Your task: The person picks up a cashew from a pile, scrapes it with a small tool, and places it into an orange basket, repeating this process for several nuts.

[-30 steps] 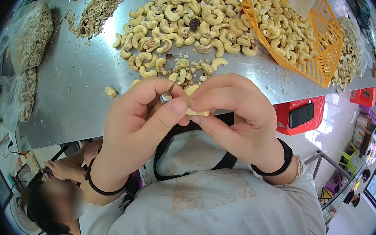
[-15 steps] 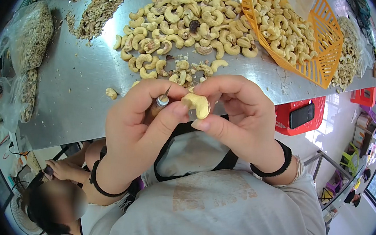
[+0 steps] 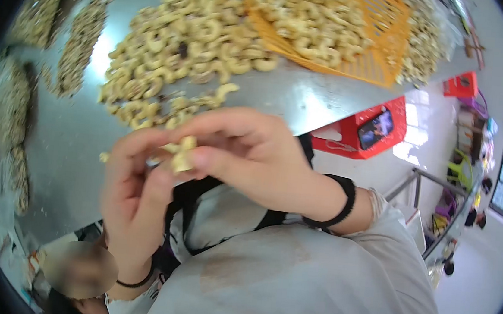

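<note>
A pale yellow cashew [image 3: 183, 155], blurred and possibly in pieces, is pinched between the fingertips of my right hand [image 3: 251, 157]. My left hand [image 3: 139, 191] is closed beside it, its thumb close against the nut. The metal collar of a pointed tool [image 3: 153, 161] shows inside the left fingers; its handle and tip are mostly hidden. Just beyond my hands, a wide pile of cashews [image 3: 184, 35] lies on the metal table [image 3: 64, 157], with one dark piece [image 3: 183, 50] among them.
An orange basket [image 3: 390, 34] of cashews stands beyond the pile, with more nuts [image 3: 426, 40] to its right. Bags of fragments [image 3: 11, 103] line the left edge. A phone [image 3: 376, 129] rests on a red stool [image 3: 352, 121]. Another person [image 3: 80, 271] is at lower left.
The view has swung, so table and pile appear further left. My hands have drawn closer together around the cashew, which is turned differently. The phone screen is now lit.
</note>
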Tool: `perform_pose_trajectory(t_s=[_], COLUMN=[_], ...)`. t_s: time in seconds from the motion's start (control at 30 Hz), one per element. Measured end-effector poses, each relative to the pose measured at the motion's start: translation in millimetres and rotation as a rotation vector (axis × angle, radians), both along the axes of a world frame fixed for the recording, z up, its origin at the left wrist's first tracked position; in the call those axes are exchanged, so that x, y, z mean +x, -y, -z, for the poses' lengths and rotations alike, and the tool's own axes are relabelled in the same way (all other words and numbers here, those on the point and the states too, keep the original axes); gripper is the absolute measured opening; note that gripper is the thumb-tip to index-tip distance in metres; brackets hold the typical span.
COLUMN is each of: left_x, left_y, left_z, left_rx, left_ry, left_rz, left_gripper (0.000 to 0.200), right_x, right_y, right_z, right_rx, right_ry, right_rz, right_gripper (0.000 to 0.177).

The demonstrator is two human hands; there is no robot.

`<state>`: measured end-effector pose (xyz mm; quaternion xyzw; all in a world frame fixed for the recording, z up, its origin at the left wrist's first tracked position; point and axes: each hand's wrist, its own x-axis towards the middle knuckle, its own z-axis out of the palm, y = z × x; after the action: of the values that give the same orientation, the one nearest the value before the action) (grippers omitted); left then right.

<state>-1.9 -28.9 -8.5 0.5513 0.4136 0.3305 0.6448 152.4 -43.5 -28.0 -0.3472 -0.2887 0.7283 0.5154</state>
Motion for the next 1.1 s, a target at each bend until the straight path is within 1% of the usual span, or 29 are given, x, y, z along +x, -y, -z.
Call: perform_pose_trajectory(t_s=[0.07, 0.1, 0.17, 0.3, 0.37, 0.5, 0.57, 0.6, 0.67, 0.7, 0.73, 0.8, 0.83, 0.87, 0.97, 1.03, 1.07, 1.1], left_x=[-0.8, 0.9, 3.3, 1.8, 2.3, 2.9, 4.4, 3.9, 1.1, 3.2, 2.0, -3.4, -1.7, -2.3, -5.4, -5.4, -5.8, -7.1], left_y=[1.3, 1.6, 2.9, 3.2, 3.1, 2.7, 1.6, 1.4, 0.8, 0.6, -0.4, -3.3, -3.9, -5.0, -8.4, -7.4, -7.4, -8.1], left_z=[0.2, 2.5, 7.4, 8.4, 11.3, 8.6, 2.3, 1.6, -0.1, -3.9, -5.7, -8.7, -3.6, -3.2, -3.8, -5.3, -6.0, -6.9], left_rx=[0.008, 0.008, 0.182, 0.189, 0.238, 0.243, 0.157, 0.160, 0.087, 0.058, 0.063, 0.007, 0.059, 0.065, 0.106, 0.098, 0.089, 0.129], left_ry=[-0.091, -0.075, -0.167, -0.187, -0.190, -0.208, -0.164, -0.173, -0.178, -0.174, -0.194, -0.171, -0.081, -0.103, -0.101, -0.123, -0.133, -0.167], left_rz=[-0.086, -0.064, -0.136, -0.115, -0.132, -0.143, -0.102, -0.109, -0.100, -0.111, -0.135, -0.037, -0.019, -0.040, 0.066, 0.079, 0.109, 0.145], left_gripper=[0.031, 0.031, 0.031, 0.036, 0.040, 0.040, 0.034, 0.034, 0.031, 0.030, 0.030, 0.030, 0.030, 0.030, 0.029, 0.028, 0.028, 0.029], right_x=[-2.3, -1.9, -1.1, 0.2, 2.2, -0.2, 0.1, 2.1, 8.4, 7.4, 7.7, 7.4, 6.1, 7.3, 10.9, 8.2, 7.9, 7.9], right_y=[-0.7, -0.7, 0.6, 1.0, 1.3, 3.2, 3.2, 2.4, -0.2, -0.7, -0.9, -1.3, -0.4, -0.7, -2.0, -0.9, -0.7, -0.5], right_z=[-0.5, 2.4, 10.4, 8.3, 5.8, 10.2, 10.3, 7.5, -0.6, -1.5, -2.4, -3.6, 1.9, 1.0, -3.9, -6.3, -7.6, -8.8], right_rx=[-0.009, -0.009, 0.058, 0.037, 0.047, 0.118, 0.184, 0.188, 0.011, -0.003, 0.004, -0.048, -0.036, -0.027, -0.072, -0.100, -0.100, -0.093], right_ry=[-0.105, -0.089, -0.192, -0.176, -0.134, -0.086, -0.024, -0.033, 0.010, -0.009, -0.028, -0.037, -0.048, -0.069, -0.049, 0.087, 0.081, 0.140], right_rz=[0.031, 0.053, -0.009, -0.004, -0.033, -0.014, -0.052, -0.059, -0.158, -0.145, -0.170, -0.160, -0.158, -0.181, -0.262, -0.202, -0.212, -0.213], right_gripper=[0.017, 0.017, 0.021, 0.019, 0.020, 0.023, 0.027, 0.027, 0.026, 0.023, 0.023, 0.019, 0.018, 0.018, 0.018, 0.013, 0.013, 0.013])
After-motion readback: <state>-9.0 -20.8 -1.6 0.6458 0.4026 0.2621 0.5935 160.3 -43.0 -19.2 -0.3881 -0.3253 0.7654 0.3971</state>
